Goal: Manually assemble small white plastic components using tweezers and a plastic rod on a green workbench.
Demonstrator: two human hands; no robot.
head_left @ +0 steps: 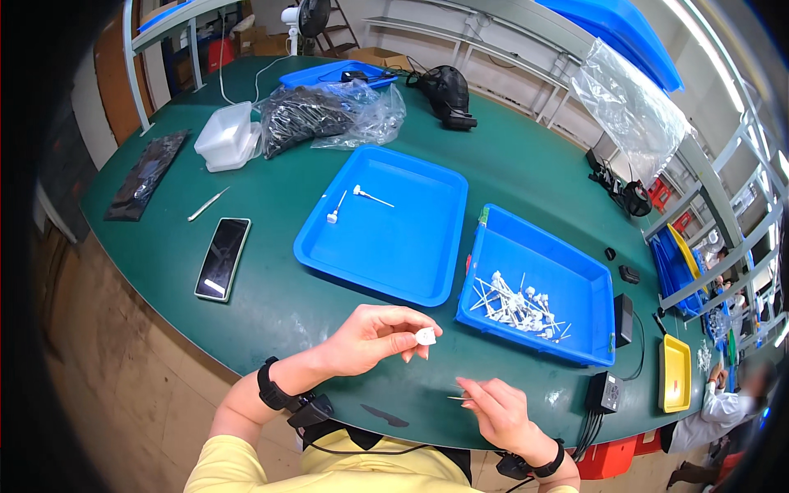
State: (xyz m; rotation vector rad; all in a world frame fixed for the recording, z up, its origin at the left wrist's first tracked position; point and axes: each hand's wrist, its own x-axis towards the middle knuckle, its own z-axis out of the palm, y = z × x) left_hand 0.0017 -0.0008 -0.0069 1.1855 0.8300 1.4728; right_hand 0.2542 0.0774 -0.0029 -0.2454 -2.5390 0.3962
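We begin with the green table (493,164); at its middle we find the blue left tray (394,255), and just beside it, toward the table's right edge, the blue right tray (575,304); the bag (308,119), clear with dark contents, lies toward the table's far edge, left of centre; we note the dark pack (146,177) along the left edge; the white pile (518,306) of stemmed parts lies in the right tray, mostly toward its near left corner; the left hand (386,337) is curled, thumb and fingers nearly closed about a small white piece (425,336), which we see just off the left tray's near right corner; the right hand (497,411), also curled, at the table's near edge, pinches a thin tool (455,398), whose kind we cannot tell; the phone (223,259) lies toward the table's near left corner; beyond it rests a slim pale stick (209,205); lastly, we count two white pins (357,191) toward the left tray's left edge.
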